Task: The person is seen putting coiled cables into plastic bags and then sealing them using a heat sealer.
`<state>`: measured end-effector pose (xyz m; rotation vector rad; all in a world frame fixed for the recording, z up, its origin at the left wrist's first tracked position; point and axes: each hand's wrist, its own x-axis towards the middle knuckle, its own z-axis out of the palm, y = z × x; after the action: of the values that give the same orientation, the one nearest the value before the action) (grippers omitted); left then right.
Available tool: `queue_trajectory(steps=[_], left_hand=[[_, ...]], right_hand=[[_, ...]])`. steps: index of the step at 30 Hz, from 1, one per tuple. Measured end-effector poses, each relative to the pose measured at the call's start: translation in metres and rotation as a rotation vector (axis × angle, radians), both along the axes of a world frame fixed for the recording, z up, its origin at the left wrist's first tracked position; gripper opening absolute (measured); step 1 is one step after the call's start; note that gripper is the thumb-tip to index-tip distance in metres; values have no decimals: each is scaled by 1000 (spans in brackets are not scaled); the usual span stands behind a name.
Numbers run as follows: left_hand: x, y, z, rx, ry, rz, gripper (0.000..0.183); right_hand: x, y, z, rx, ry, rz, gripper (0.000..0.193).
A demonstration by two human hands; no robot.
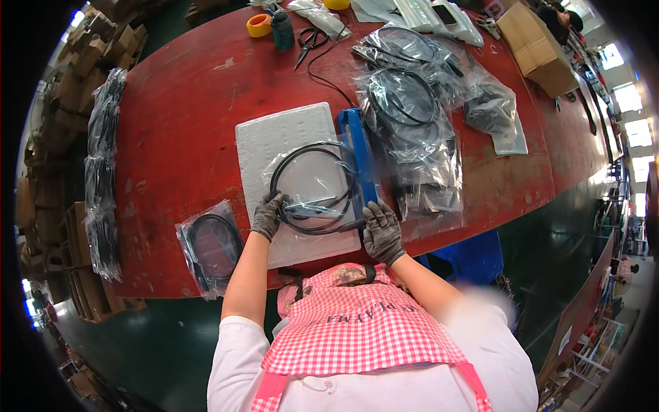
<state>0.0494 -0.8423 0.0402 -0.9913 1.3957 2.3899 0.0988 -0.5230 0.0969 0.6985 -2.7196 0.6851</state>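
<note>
A clear plastic bag with a coiled black cable (276, 173) in it lies on a white foam board (251, 141). Its right edge reaches a long blue bar-shaped heat sealer (362, 154). My left hand (268, 215), in a grey glove, pinches the bag's left side near the coil. My gloved right hand (383, 233) rests on the near end of the sealer, fingers stretched out flat, close to the bag's lower right corner. Another bagged cable coil (213, 246) lies left of the board, beside my left forearm.
Bagged cables (412, 103) pile up right of the sealer. More bagged cables (103, 178) line the table's left edge. Scissors (310, 42), yellow tape (259, 25) and a dark bottle (281, 29) are at the back. A cardboard box (535, 51) stands far right on the red table (178, 103).
</note>
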Motion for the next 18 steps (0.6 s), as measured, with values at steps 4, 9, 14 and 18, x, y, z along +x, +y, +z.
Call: queue_trajectory(steps=[4,9,14,18], left_hand=[[0,1,1,-22,-8,-11,21],[0,-1,4,15,3,-45,20],[19,6,26,173,-78,-104,21],[39,7,31,296,-91,-130,22]], right_hand=[[-1,0,1,6,12,2,53],[-5,-3,22,-22,-130,19,58],[-79,35,42,-1072,-798,-269,31],[-172,97,-3,-1517,-1027,-874,20]])
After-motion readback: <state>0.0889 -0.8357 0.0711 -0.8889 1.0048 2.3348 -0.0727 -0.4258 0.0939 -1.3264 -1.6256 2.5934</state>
